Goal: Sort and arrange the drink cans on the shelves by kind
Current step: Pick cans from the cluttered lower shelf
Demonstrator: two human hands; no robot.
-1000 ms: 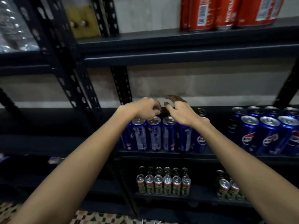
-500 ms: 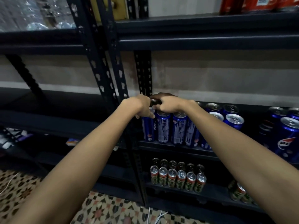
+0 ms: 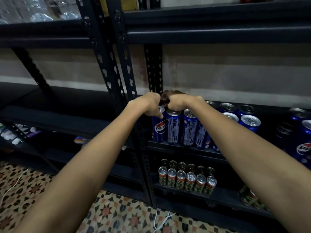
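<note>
The left hand (image 3: 150, 104) has its fingers curled down over the top of the leftmost blue can (image 3: 159, 126), the thumb tip pressed against the can's upper side. The right hand (image 3: 176, 102) sits just beside it at 3 o'clock, knuckles almost touching the left hand, fingers curled over the rim of the next blue can (image 3: 173, 127). Between the two hands, toward 12 o'clock, something dark shows behind the knuckles; what it is cannot be told.

Both gripped cans stand upright, long axis vertical, lids up. The leftmost turns its round logo toward the camera; the one beside it shows its printed back label. They head a front row of blue cans (image 3: 189, 130) along the middle shelf (image 3: 185, 148), touching side to side and running toward 3 o'clock, where the right forearm hides part of the row. More blue cans (image 3: 249, 122) stand behind and further toward 3 o'clock, lids up, with another logo can (image 3: 305, 147) at the frame's right edge.

At 6 o'clock from the hands, on the lower shelf (image 3: 218, 197), small green-and-red cans (image 3: 186, 179) stand upright in two close rows, and a few more of that kind (image 3: 249, 196) lean at 4 o'clock. The shelf post (image 3: 124, 64) rises at 11 o'clock from the hands. A patterned tile floor (image 3: 117, 214) with white cords (image 3: 161, 219) lies below.
</note>
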